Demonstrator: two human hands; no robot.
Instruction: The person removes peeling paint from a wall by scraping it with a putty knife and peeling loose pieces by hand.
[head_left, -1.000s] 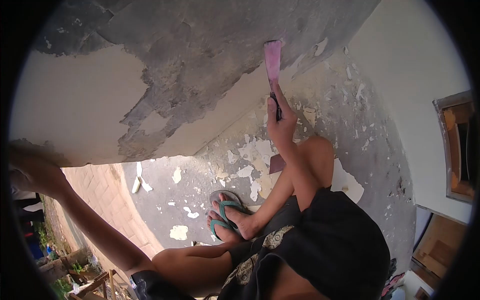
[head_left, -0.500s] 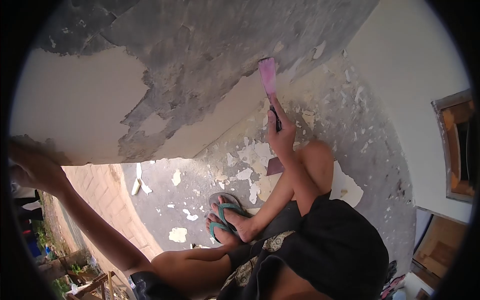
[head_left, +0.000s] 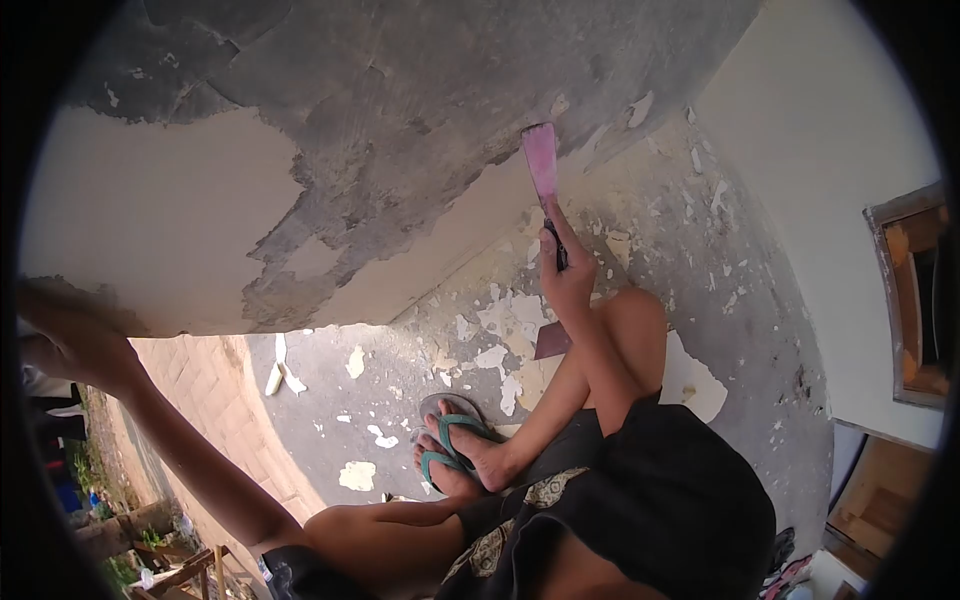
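Observation:
My right hand [head_left: 570,275] is closed around the black handle of a paint scraper [head_left: 541,160]. Its pinkish flat blade lies against the wall [head_left: 400,130], where pale paint borders bare grey plaster. The forefinger stretches along the tool toward the blade. At the far left, my left hand [head_left: 80,350] is beside the wall's end edge, seemingly braced there; its fingers are mostly lost in the dark rim of the view. Cream paint [head_left: 180,200] with ragged edges still covers part of the wall.
Paint flakes [head_left: 500,320] litter the grey floor around my sandalled feet [head_left: 455,445]. A brownish-red flat piece [head_left: 551,341] lies beside my leg. Brick paving [head_left: 200,390] runs along the left. A white wall with a wooden frame [head_left: 905,290] stands at the right.
The scraper and my right hand have shifted very slightly down and right in the view, as has much of the scene. The grip is unchanged, and my left hand stays at the wall's edge.

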